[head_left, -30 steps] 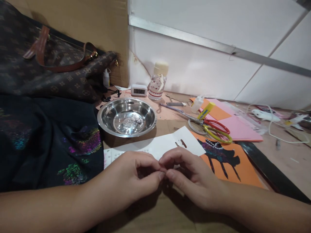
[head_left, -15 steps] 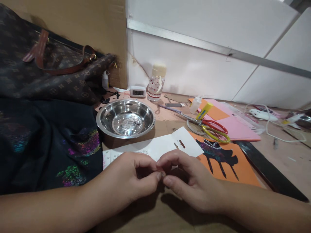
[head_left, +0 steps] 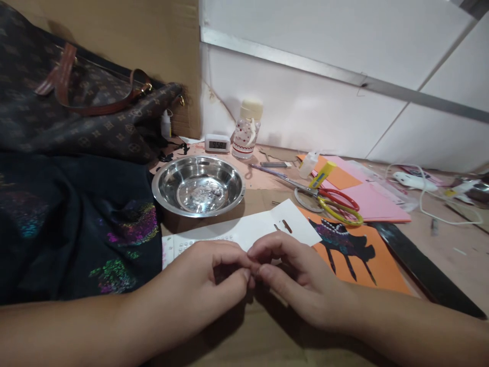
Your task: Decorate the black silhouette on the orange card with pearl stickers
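Note:
My left hand (head_left: 214, 278) and my right hand (head_left: 300, 283) meet at the fingertips, low in the middle of the view. Both are closed in a pinch; whatever lies between the tips is too small and too covered to name. Just beyond them is a white card (head_left: 260, 224) with a slot near its right end and rows of small pearl stickers (head_left: 183, 245) at its left, partly behind my left hand. Right of it, an orange sheet (head_left: 382, 265) carries a black cut-out shape (head_left: 344, 242) edged with white beads.
A steel bowl (head_left: 198, 211) with small shiny bits stands behind the card. Scissors (head_left: 340, 206), a yellow glue stick (head_left: 323, 175), pink paper (head_left: 385, 204) and a black strip (head_left: 428, 270) lie right. Dark cloth (head_left: 76, 229) and a brown bag (head_left: 99, 132) fill the left; a clock (head_left: 217, 143) stands behind.
My right thumb and fingertips have closed in against the left fingertips, and the left index finger reaches a little further right. Everything else stays in place.

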Motion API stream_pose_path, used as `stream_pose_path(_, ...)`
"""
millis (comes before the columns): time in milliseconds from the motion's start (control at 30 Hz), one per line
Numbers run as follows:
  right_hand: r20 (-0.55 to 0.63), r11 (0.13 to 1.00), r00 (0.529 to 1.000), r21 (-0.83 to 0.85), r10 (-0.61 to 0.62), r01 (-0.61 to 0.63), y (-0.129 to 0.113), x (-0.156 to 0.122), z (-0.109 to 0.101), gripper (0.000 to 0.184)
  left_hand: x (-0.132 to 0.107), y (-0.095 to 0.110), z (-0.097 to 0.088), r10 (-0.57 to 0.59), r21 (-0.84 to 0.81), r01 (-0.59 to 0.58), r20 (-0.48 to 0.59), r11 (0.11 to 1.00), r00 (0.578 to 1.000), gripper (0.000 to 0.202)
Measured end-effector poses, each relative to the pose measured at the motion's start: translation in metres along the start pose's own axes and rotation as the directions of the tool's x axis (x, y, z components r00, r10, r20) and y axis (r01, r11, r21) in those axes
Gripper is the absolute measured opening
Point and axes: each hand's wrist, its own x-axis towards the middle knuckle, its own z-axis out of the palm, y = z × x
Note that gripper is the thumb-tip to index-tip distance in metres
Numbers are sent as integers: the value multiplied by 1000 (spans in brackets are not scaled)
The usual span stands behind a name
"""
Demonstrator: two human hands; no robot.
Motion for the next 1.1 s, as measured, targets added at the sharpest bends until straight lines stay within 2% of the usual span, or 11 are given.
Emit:
stream_pose_path(300, -19, 996, 999, -78, -42, 40, 0, 0, -3, 18, 0, -3, -1, -17, -89, 18, 17, 996, 1000, 17)
stream_pose_path(500, 2, 999, 1000, -41, -29, 29, -1, 1, -4, 16, 0, 0, -1, -15, -32, 15, 5, 999, 1000, 23)
stream_pose_path(700, 10, 997, 999, -61, -37, 37, 0, 0, -3, 17, -1, 1, -3, -79, 2, 79, 34, 997, 996, 26)
stream_pose_path(933, -42, 993, 999, -116, -18, 13, 1, 1, 0, 17, -1, 3, -2, -89, -84, 88, -2, 992, 996, 18)
stream_pose_path(1100, -87, 985, 996, -174, -4, -11, -2, 3, 0, 10, -1, 3, -2, -60, -7, 60, -9, 998, 998, 18)
